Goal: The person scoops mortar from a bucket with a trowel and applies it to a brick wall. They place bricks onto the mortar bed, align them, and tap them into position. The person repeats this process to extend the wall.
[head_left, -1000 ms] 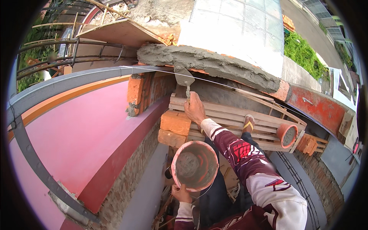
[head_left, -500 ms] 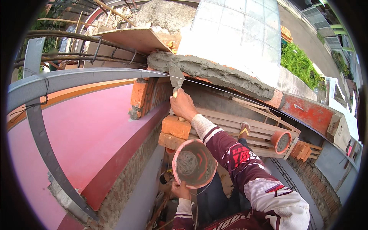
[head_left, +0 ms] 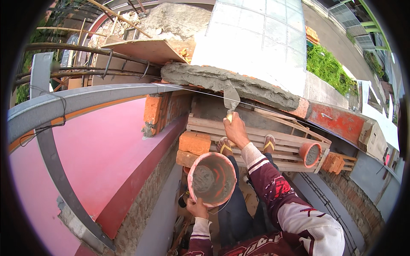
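Note:
My right hand (head_left: 235, 129) is closed round the handle of a pointed trowel (head_left: 231, 97). The blade reaches the near edge of a thick bed of wet grey mortar (head_left: 239, 84) along the top of a brick wall. My left hand (head_left: 197, 208) grips the rim of an orange bucket (head_left: 230, 181) in front of my body. Some grey mortar (head_left: 203, 178) lies in the bottom of this bucket. A thin white string (head_left: 200, 91) runs just in front of the mortar bed.
Stacked orange bricks (head_left: 194, 143) sit left of my feet on a slatted wooden platform (head_left: 252, 149). A second mortar bucket (head_left: 311, 154) stands at its right end. A grey metal beam (head_left: 94, 93) crosses on the left. Bright roof sheets (head_left: 256, 34) lie beyond the wall.
My right hand and the trowel have moved right along the mortar bed and come a little nearer. The bucket in my left hand has shifted slightly left.

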`<state>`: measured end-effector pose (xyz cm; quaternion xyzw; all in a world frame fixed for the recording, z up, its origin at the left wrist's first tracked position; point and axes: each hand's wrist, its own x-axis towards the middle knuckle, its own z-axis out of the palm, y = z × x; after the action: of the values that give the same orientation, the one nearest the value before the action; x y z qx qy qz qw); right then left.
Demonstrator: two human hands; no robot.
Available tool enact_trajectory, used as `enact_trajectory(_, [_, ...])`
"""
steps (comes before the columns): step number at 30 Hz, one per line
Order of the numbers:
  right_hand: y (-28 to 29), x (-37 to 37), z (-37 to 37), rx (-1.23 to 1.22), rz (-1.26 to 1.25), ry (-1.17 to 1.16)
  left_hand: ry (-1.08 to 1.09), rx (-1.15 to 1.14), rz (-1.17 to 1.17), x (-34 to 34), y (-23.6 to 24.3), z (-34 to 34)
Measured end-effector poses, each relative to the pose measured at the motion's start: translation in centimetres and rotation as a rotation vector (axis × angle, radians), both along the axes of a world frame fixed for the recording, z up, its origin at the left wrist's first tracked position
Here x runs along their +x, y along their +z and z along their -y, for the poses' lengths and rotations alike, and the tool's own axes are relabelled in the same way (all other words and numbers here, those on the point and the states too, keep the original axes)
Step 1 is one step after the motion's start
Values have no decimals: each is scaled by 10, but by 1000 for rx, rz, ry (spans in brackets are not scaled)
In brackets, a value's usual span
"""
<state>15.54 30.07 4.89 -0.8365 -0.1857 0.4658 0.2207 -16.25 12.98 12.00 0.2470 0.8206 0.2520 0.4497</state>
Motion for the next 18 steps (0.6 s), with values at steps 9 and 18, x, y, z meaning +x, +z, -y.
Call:
enact_trajectory(9, [8,-22,-47,157,62,119,-57,-8,-24,-5,-6,-4])
enact_trajectory(18, [-6,13,-20,-11,76,-15,-83,7,-18,-14,-6,-9])
